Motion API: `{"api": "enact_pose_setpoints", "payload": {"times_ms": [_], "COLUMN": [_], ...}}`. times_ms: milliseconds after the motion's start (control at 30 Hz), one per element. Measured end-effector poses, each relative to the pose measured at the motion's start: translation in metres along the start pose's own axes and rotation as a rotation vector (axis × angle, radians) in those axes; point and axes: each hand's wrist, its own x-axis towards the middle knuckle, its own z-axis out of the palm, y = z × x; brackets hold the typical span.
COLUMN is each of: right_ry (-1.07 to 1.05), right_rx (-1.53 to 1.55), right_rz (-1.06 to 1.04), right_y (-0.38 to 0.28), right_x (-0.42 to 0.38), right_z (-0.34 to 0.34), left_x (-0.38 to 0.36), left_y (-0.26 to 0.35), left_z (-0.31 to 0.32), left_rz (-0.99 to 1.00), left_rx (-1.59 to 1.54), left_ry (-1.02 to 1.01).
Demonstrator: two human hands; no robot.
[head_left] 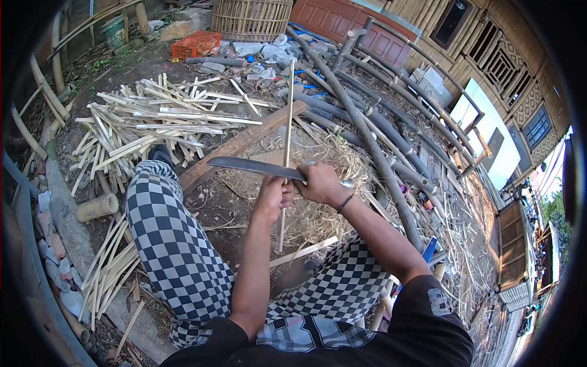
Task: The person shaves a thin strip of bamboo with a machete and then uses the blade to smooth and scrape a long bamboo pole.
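A long dark machete blade (247, 165) points left, and my right hand (321, 183) is wrapped round its handle. My left hand (273, 197) grips a thin pale bamboo strip (289, 116) that stands nearly upright, running above and below the fist. The blade crosses the strip just above my left hand, and the two hands are close together. Beneath them lies a heap of curled shavings (312, 220). A brown wooden plank (244, 142) slants across the ground beyond the blade.
A large pile of split strips (153, 122) lies at the upper left, with more strips (113, 269) at the lower left. Long poles (367, 134) lie on the right. A red crate (195, 44) and a woven basket (252, 18) stand at the back.
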Motion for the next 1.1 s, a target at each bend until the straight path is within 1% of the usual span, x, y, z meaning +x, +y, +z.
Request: {"api": "enact_pose_setpoints", "payload": {"times_ms": [33, 67, 167, 233, 267, 333, 400, 433, 567, 633, 667, 700, 733, 767, 800, 833, 900, 1033, 1100], "right_ry": [0.011, 0.073, 0.06, 0.073, 0.102, 0.135, 0.211, 0.212, 0.181, 0.142, 0.138, 0.142, 0.172, 0.198, 0.206, 0.269, 0.327, 0.302, 0.209], "right_rx": [-0.033, -0.088, -0.128, -0.172, -0.173, -0.177, -0.122, -0.125, -0.153, -0.109, -0.14, -0.148, -0.179, -0.207, -0.211, -0.203, -0.149, -0.085, -0.126], "right_rz": [-0.029, -0.038, 0.002, 0.003, 0.032, 0.065, 0.187, 0.187, 0.143, -0.037, -0.092, -0.096, -0.073, -0.046, 0.064, 0.134, 0.203, 0.222, -0.003], "right_y": [-0.003, 0.002, 0.008, 0.012, 0.013, 0.018, 0.026, 0.026, 0.018, 0.012, 0.013, 0.018, 0.025, 0.034, 0.04, 0.051, 0.062, 0.056, 0.053], "right_x": [-0.001, 0.002, 0.008, 0.015, 0.019, 0.028, 0.038, 0.038, 0.028, 0.019, 0.02, 0.026, 0.036, 0.043, 0.049, 0.055, 0.053, 0.038, 0.035], "right_z": [0.0, 0.011, 0.014, 0.021, 0.024, 0.021, 0.013, 0.013, 0.018, 0.024, 0.028, 0.026, 0.02, 0.014, -0.002, -0.011, -0.017, -0.011, -0.013], "left_x": [-0.001, -0.002, -0.005, 0.0, 0.006, 0.001, -0.002, -0.003, -0.003, -0.001, -0.001, -0.001, -0.001, -0.003, -0.004, -0.005, -0.007, -0.006, -0.007], "left_y": [-0.001, -0.002, -0.002, -0.006, -0.011, -0.011, -0.011, -0.01, -0.007, -0.005, -0.005, -0.004, -0.005, -0.008, -0.011, -0.013, -0.016, -0.015, -0.012], "left_z": [0.004, 0.007, 0.015, 0.011, 0.0, 0.002, 0.002, 0.001, 0.003, 0.001, 0.002, 0.006, 0.009, 0.012, 0.017, 0.021, 0.025, 0.025, 0.028], "left_rz": [0.008, 0.001, -0.015, 0.019, 0.072, 0.062, 0.049, 0.045, 0.041, 0.052, 0.055, 0.038, 0.019, 0.016, 0.024, 0.035, 0.021, 0.011, 0.029], "left_rx": [0.018, 0.021, 0.025, 0.082, 0.087, 0.05, 0.015, 0.007, -0.017, 0.052, 0.05, 0.077, 0.108, 0.107, 0.111, 0.119, 0.136, 0.141, 0.194], "left_ry": [0.053, 0.049, 0.081, 0.125, 0.051, 0.036, 0.03, 0.018, 0.001, -0.003, -0.006, 0.045, 0.097, 0.092, 0.069, 0.043, 0.025, -0.026, 0.0]}}
